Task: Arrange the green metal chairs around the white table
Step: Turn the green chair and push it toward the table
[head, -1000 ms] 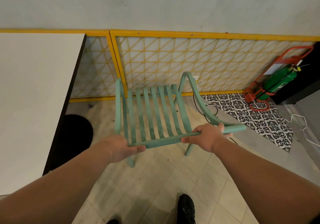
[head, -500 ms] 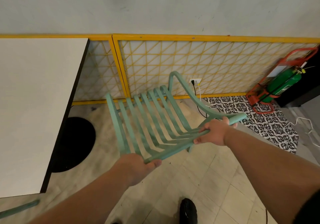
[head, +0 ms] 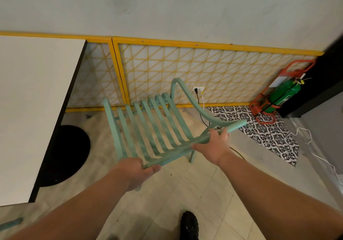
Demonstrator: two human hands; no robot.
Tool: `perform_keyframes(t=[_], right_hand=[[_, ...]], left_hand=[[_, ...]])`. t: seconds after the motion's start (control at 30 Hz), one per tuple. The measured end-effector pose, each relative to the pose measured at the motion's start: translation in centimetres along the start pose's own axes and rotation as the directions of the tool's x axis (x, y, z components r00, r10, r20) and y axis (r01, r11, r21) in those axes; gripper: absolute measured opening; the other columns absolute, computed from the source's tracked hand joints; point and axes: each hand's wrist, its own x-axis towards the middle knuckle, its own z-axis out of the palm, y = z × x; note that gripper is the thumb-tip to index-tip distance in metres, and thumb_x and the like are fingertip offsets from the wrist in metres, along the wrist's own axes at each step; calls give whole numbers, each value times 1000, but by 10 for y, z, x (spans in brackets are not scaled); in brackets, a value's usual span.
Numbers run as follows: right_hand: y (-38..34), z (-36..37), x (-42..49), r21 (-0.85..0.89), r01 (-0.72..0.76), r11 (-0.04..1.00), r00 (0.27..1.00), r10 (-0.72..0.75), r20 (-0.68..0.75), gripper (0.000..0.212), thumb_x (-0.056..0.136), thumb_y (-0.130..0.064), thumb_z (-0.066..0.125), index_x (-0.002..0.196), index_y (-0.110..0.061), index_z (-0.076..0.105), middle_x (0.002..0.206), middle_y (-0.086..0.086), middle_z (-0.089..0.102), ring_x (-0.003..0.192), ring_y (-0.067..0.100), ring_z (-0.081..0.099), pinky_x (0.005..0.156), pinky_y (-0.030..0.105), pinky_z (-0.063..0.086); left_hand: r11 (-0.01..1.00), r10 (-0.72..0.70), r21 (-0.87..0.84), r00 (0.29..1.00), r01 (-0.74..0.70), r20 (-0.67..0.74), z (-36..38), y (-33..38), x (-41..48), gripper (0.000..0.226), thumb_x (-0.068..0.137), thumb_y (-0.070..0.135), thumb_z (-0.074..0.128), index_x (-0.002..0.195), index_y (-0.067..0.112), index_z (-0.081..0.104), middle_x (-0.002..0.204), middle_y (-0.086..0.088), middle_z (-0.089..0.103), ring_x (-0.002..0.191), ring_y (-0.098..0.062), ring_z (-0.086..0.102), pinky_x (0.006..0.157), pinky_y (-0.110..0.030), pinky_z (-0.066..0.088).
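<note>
A green metal slatted chair (head: 148, 126) is in front of me, seen from behind and above, its back tilted toward me. My left hand (head: 133, 169) grips the left end of the top rail. My right hand (head: 213, 145) grips the same rail near its right end. The white table (head: 33, 106) lies to the left, its dark edge about a chair's width from the seat. Most of the chair's legs are hidden; one rear leg shows near my right wrist. A piece of another green chair (head: 11, 223) shows at the bottom left corner.
A round black table base (head: 70, 154) sits on the tiled floor under the table. A yellow lattice fence (head: 185, 72) runs along the wall behind. A green cylinder (head: 282, 95) in an orange frame stands at the right. Cables and a patterned mat (head: 263, 134) lie on the floor.
The chair has swung and tilted: its left side moved toward me and its front now points more to the left. Both hands kept their grip on the top rail.
</note>
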Motion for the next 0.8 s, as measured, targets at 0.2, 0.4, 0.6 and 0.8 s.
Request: perform_keyframes(t=[0.2, 0.4, 0.6, 0.8], right_hand=[[-38, 26, -15, 626, -282, 727, 932, 363, -1, 64, 91, -31, 70, 142, -7, 39, 129, 13, 52, 102, 28, 58, 75, 39, 50], [-54, 46, -6, 725, -352, 591, 892, 448, 68, 60, 104, -16, 46, 157, -27, 20, 132, 7, 53, 104, 27, 60, 97, 44, 54], [-51, 53, 14, -564, -23, 826, 980, 131, 151, 34, 92, -16, 71, 125, -15, 64, 122, 12, 66, 126, 54, 53, 103, 80, 35], [-48, 44, 19, -864, 281, 417, 958, -72, 277, 31, 100, -16, 64, 130, -15, 63, 123, 16, 64, 123, 64, 50, 100, 74, 44]], left_hand=[[997, 30, -71, 999, -31, -18, 0, -4, -3, 68, 79, 89, 45, 89, 25, 64, 81, 2, 64, 74, -16, 60, 61, -32, 41], [966, 74, -244, 996, -83, -44, -5, -8, -3, 44, 93, 67, 54, 91, 25, 67, 81, 1, 63, 76, -18, 61, 63, -34, 41], [986, 129, -115, 986, -117, 101, -14, -14, 7, 54, 94, 74, 43, 113, 29, 67, 111, 4, 67, 100, -17, 62, 90, -38, 50], [987, 142, -93, 981, -130, 133, -7, -6, 2, 67, 99, 70, 27, 139, 27, 60, 125, -2, 65, 110, -23, 58, 88, -33, 40]])
